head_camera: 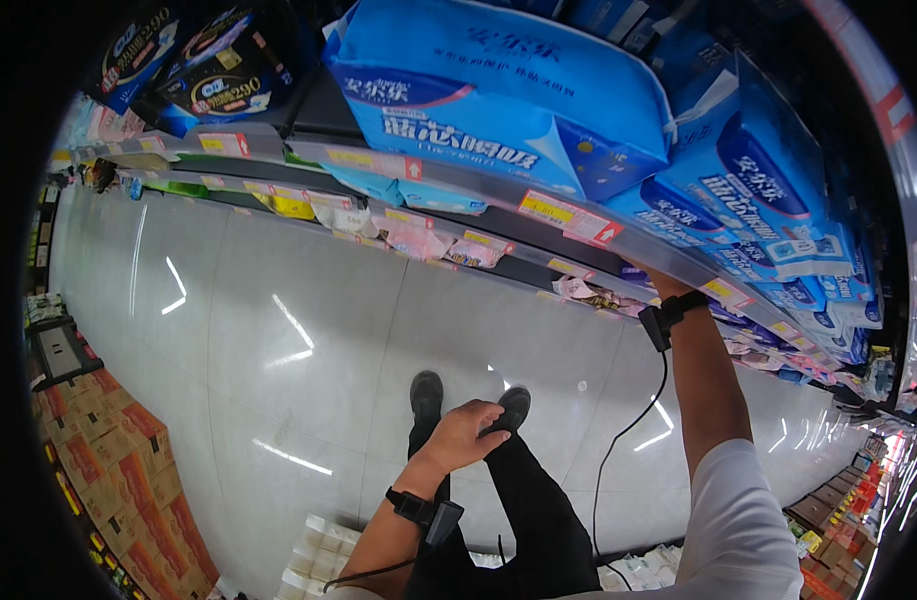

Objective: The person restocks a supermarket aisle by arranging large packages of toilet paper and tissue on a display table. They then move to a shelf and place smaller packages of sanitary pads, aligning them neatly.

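Note:
My left hand (469, 435) hangs over the floor in front of my legs, its fingers slightly curled and apart from the thumb, with nothing in it. My right hand reaches in under the edge of an upper store shelf (458, 176); only its back near the wrist (664, 283) shows, and the fingers are hidden. Above it, large blue plastic packs (503, 90) stand on the shelf. Purple packs (728, 311) and a pink-and-brown pack (597, 296) lie on the lower level close to the right hand. Each wrist wears a black strap with a cabled device.
Black boxed packs (225, 86) stand at the upper left. Price tags (571, 217) line the shelf edges. Stacked cardboard cartons (120, 480) are at the lower left, and white packs (316, 555) lie behind my legs. Tiled floor (278, 300) runs along the shelves. A cable loops beside the right arm.

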